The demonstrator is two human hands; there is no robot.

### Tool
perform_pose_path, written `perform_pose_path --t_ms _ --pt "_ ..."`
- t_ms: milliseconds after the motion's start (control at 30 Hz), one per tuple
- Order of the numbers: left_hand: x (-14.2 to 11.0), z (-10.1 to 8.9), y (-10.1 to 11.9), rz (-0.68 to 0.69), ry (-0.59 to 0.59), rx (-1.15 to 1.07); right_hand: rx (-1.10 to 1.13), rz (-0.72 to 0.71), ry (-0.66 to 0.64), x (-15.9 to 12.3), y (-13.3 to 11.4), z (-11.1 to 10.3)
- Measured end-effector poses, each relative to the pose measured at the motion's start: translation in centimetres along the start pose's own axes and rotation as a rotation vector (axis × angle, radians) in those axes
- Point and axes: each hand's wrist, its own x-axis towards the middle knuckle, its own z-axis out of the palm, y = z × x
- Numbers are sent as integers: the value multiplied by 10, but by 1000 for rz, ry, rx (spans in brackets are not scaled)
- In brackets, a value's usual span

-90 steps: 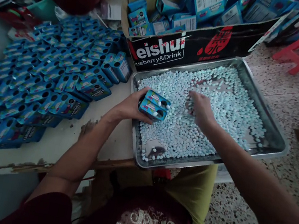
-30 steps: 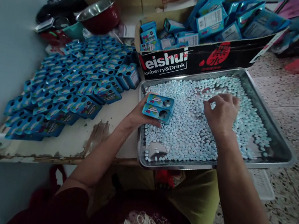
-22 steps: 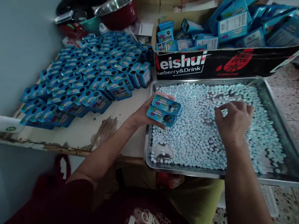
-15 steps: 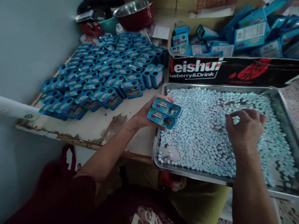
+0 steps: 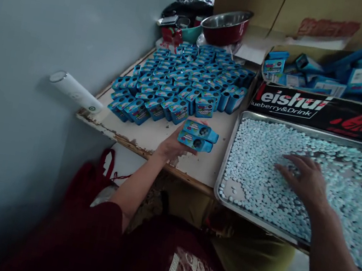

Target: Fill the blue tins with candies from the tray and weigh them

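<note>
Two small blue candy boxes (image 5: pixel 195 136) lie side by side in my left hand (image 5: pixel 172 145), which is closed around them over the table's front part. Each box has a dark round hole in its top, facing up. My right hand (image 5: pixel 308 179) is over the metal tray (image 5: pixel 226 164), palm down, fingers apart and holding nothing I can see. Under it spread many pale blue candies (image 5: pixel 259 168); whether the fingertips touch them I cannot tell. Behind my left hand, rows of similar blue boxes (image 5: pixel 183 84) stand packed together on the white table (image 5: pixel 138 136).
A black carton (image 5: pixel 288 103) filled with more blue packs borders the tray's far side. Towards the back stand a red metal bowl (image 5: pixel 226 29) and a teal bowl (image 5: pixel 192 33). A white cylinder (image 5: pixel 76 91) projects over the left table edge by the wall (image 5: pixel 26 136).
The view has swung left, so the table and tray sit further right. My right hand has gone from a pinch to spread fingers above the candies. My left hand still holds both boxes.
</note>
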Motion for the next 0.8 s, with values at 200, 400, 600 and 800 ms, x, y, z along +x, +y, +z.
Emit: perform_pose_path --t_ms 200,400,600,800 --pt "33 -15 -29 39 115 37 -161 -209 -284 -8 -33 21" --pt "58 -17 -55 51 190 74 -305 -224 -212 -27 -32 44" --pt "66 -8 -42 94 399 327 19 106 -204 -5 -27 28" --pt "8 5 -16 177 572 497 1236 751 -18 12 -47 -9"
